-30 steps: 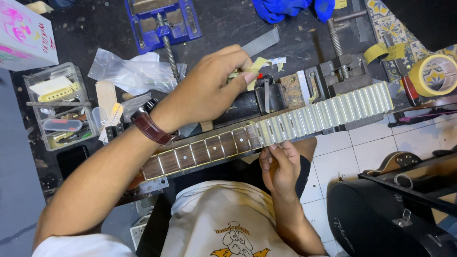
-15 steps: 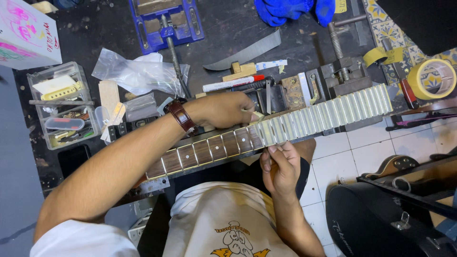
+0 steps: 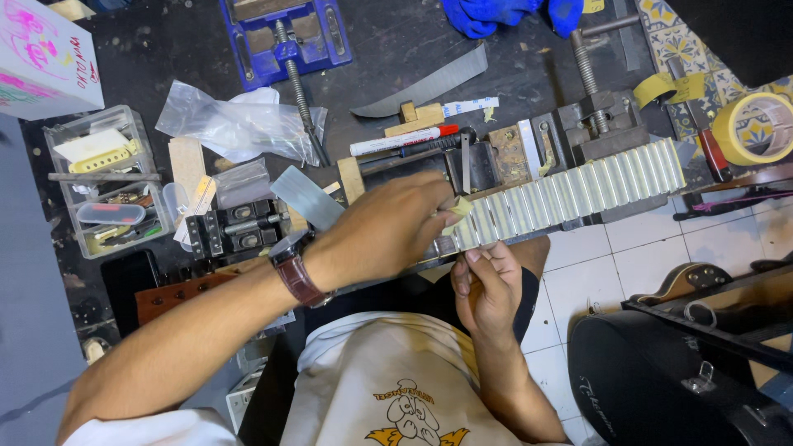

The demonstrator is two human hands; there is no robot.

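A guitar neck, its frets masked with pale tape strips, is being laid across the middle of the frame, running from lower left up to the right. The left hand, wristwatch on the wrist, is being pressed down on the neck at centre, fingers pinched together on a small yellowish tape piece. The right hand is being held just below the neck, fingertips touching its lower edge, fingers curled together. A blue vise is sitting top centre, a tape roll at right edge, a plastic parts box at left.
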